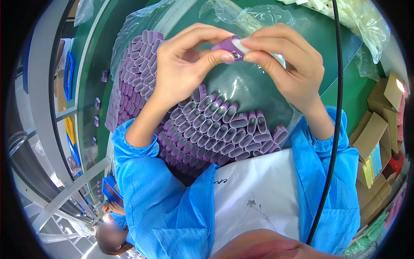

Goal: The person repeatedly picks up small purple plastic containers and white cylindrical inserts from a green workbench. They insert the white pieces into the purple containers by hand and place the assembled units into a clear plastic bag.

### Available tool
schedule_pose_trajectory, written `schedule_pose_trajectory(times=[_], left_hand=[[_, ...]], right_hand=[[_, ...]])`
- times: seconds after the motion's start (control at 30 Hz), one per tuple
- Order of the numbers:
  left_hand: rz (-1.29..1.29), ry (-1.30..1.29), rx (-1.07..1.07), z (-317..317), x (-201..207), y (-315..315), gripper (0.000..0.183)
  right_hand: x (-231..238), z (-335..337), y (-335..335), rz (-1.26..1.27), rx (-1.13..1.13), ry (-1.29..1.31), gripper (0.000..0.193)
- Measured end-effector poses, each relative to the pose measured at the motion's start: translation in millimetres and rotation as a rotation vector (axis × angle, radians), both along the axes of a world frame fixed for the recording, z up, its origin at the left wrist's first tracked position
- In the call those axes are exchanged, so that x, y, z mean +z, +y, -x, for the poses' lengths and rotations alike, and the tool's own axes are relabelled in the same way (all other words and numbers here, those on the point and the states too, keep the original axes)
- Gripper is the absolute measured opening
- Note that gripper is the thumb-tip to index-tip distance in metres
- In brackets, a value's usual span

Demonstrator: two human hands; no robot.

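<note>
My left hand (183, 60) pinches a small purple oval shell (224, 45) between thumb and fingertips, above the green table. My right hand (288, 62) meets it from the other side, its thumb and fingers closed on a small white piece (239, 45). That piece touches the shell's end; how far it sits inside cannot be made out. Below both hands, many open-ended purple shells (207, 125) lie stacked in rows close to my body. Another bank of the same shells (140, 64) stands beside my left forearm, within clear plastic.
A clear plastic bag (246, 88) lies under my hands. White pieces in a bag (358, 17) are at the far right. A black cable (339, 86) hangs at my right. Cardboard boxes (373, 138) stand right; a few shells (97, 103) sit left, with a co-worker (114, 237) beyond.
</note>
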State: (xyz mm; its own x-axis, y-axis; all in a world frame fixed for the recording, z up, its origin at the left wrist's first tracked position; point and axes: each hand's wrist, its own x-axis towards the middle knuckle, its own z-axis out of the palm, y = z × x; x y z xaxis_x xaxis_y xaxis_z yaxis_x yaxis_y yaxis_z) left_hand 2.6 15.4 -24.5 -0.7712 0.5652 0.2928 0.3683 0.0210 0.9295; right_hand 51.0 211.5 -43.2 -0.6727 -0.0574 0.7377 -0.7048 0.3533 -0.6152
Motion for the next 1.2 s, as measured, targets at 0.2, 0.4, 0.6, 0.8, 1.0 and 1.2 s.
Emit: schedule_pose_trajectory(times=[0.2,0.4,0.6,0.8,1.0,1.2], left_hand=[[0.005,-0.129,-0.059,3.5,1.7,-4.4,0.028],[-0.001,-0.217,-0.056,0.4,2.9,-3.8,0.030],[-0.006,-0.210,-0.049,0.2,0.2,-3.8,0.029],[0.102,-0.145,0.094,6.1,13.5,-9.8,0.025],[0.123,0.362,0.833,128.4,26.1,-145.4,0.026],[0.695,-0.333,1.055,183.5,-61.8,-331.3,0.030]], right_hand=[[1.6,2.8,12.6,-0.077,0.077,0.021,0.017],[-6.3,3.6,4.1,-0.040,0.045,0.110,0.014],[-6.9,-1.6,0.5,-0.070,0.030,0.140,0.018],[-1.1,6.0,12.1,-0.115,-0.020,0.145,0.020],[18.2,41.8,56.0,-0.028,-0.444,-0.288,0.006],[-22.2,100.1,70.5,-0.572,-0.343,-0.062,0.006]])
